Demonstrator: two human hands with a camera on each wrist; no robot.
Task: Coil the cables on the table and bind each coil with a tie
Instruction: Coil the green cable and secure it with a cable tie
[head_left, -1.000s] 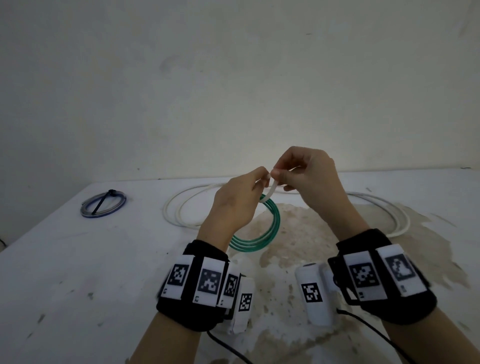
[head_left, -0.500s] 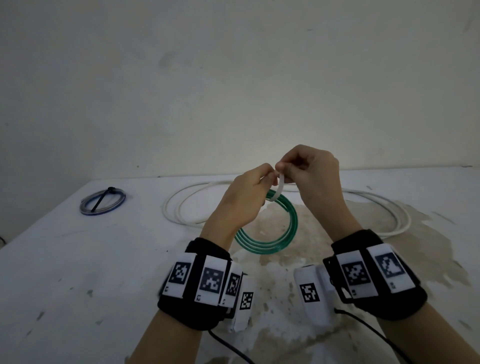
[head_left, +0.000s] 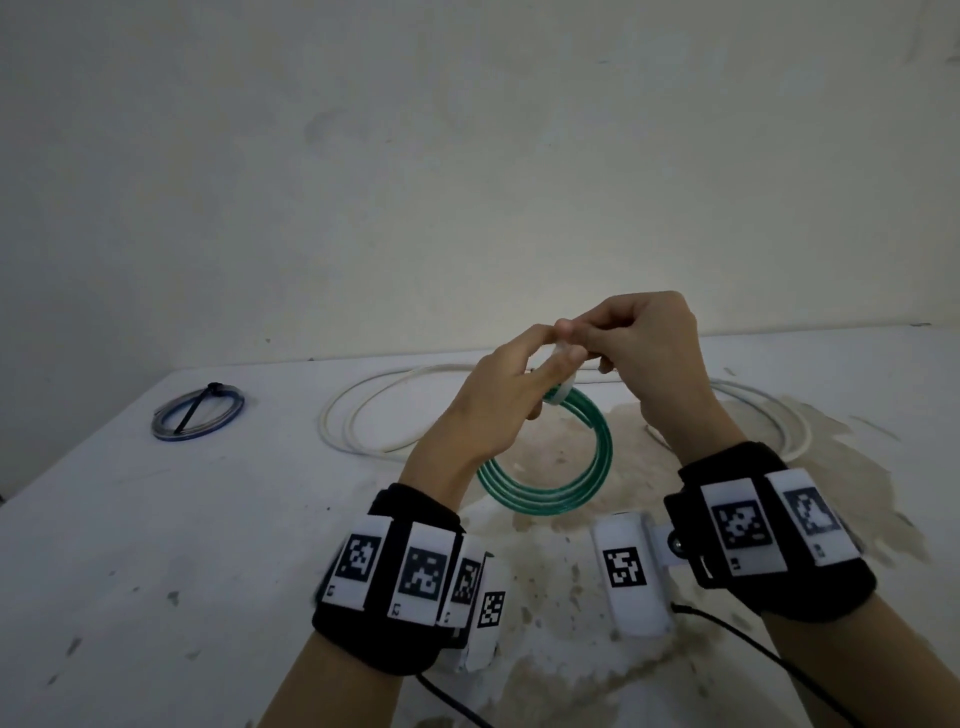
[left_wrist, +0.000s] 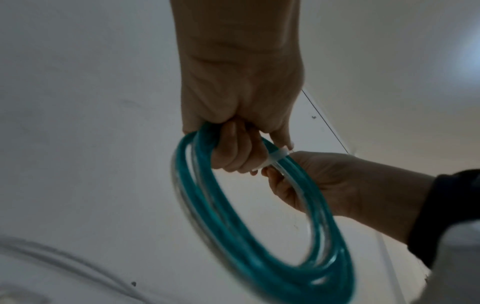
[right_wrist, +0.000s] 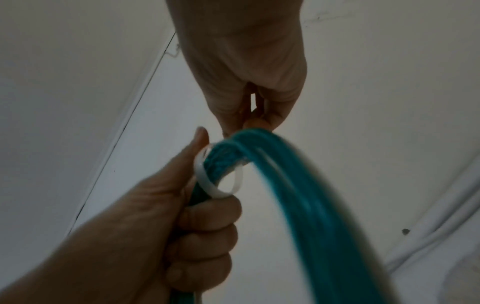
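A green cable coil (head_left: 563, 496) hangs in the air above the table. My left hand (head_left: 543, 366) grips its top with curled fingers (left_wrist: 235, 153), thumb up (right_wrist: 200, 144). A white tie (head_left: 563, 387) loops loosely round the coil's strands (right_wrist: 207, 182) right beside those fingers. My right hand (head_left: 589, 345) pinches the tie's end just above the coil (right_wrist: 255, 121). A long white cable (head_left: 358, 415) lies loose on the table behind the hands, and its right part (head_left: 779, 421) curves out past my right wrist.
At the table's far left lies a small blue coil (head_left: 200, 415) bound with a black tie. The white table (head_left: 156, 545) is stained brown under the hands. A pale wall rises directly behind the table.
The green coil has swung to the right under my hands. The white tie's loop has drawn smaller round the strands, and both hands have closed in together.
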